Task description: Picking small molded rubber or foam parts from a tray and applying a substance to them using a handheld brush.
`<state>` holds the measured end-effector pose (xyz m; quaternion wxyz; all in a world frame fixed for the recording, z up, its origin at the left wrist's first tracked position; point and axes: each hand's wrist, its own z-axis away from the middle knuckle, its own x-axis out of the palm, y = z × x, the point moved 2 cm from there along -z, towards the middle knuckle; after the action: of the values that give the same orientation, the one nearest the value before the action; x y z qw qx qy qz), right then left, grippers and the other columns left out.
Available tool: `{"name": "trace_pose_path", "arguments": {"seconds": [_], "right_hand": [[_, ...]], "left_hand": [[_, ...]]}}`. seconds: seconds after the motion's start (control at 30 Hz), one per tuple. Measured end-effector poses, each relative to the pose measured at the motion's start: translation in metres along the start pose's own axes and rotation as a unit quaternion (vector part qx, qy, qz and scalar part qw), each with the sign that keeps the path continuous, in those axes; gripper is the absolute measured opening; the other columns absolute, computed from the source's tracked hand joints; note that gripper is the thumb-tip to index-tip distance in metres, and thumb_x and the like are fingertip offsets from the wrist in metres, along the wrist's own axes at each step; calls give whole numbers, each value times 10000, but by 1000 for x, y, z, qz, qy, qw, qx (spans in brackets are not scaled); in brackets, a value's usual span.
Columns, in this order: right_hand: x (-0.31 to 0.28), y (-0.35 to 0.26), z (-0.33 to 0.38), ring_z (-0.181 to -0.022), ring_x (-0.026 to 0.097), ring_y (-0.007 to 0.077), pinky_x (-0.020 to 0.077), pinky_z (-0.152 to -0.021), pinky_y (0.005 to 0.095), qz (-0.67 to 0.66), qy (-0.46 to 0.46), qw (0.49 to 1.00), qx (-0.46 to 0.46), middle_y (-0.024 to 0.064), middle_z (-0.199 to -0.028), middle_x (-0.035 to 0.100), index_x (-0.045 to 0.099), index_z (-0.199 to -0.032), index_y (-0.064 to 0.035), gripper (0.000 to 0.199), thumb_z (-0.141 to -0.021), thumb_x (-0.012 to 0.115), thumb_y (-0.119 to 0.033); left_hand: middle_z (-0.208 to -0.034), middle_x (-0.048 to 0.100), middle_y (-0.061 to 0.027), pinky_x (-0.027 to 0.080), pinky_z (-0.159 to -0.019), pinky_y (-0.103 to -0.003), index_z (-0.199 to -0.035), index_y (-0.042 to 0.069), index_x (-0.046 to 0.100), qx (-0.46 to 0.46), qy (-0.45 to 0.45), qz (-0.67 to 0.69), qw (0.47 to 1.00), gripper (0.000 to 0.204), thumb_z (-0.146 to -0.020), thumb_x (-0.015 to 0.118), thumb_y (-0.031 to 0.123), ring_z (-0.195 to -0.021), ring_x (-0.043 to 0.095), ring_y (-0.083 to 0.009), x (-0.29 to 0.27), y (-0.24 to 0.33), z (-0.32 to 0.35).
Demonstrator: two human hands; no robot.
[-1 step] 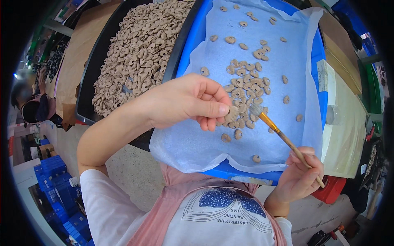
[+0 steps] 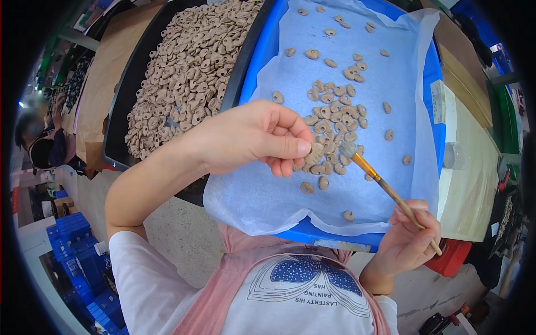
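Observation:
Between the thumb and fingers of my left hand [image 2: 271, 139] is a small shell-shaped clay-coloured piece [image 2: 316, 154] with a ridged edge. My right hand [image 2: 410, 237] grips a paintbrush [image 2: 385, 187] by its wooden handle. The brush's pale bristles are close to the piece; I cannot tell whether they touch it. Below both hands, a blue tray [image 2: 437, 151] is lined with thin whitish paper [image 2: 385, 142]. Similar pieces with holes [image 2: 335, 106] lie clustered on the paper, and others are scattered around them.
A black tray [image 2: 114, 131] to the left holds a large heap of the same pieces [image 2: 190, 72]. Cardboard [image 2: 106, 84] lies beyond it. At the right are a pale board [image 2: 469, 184] and a red container [image 2: 448, 258]. Blue crates [image 2: 78, 251] stand lower left; another person [image 2: 44, 139] is at far left.

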<state>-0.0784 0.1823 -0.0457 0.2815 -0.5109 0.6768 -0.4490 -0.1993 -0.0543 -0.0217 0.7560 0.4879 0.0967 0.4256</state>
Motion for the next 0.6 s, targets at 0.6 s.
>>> {"name": "trace_pose_path", "arguments": {"seconds": [0.6], "right_hand": [[3, -3, -8, -570, 572, 197, 468, -485, 267, 34, -79, 996, -11, 161, -626, 577, 557, -857, 32, 293, -886, 473, -248]], "left_hand": [[-747, 567, -25, 405, -531, -178, -892, 33, 538, 42, 52, 24, 997, 144, -839, 583, 159, -603, 522, -70, 5, 6, -3]]}}
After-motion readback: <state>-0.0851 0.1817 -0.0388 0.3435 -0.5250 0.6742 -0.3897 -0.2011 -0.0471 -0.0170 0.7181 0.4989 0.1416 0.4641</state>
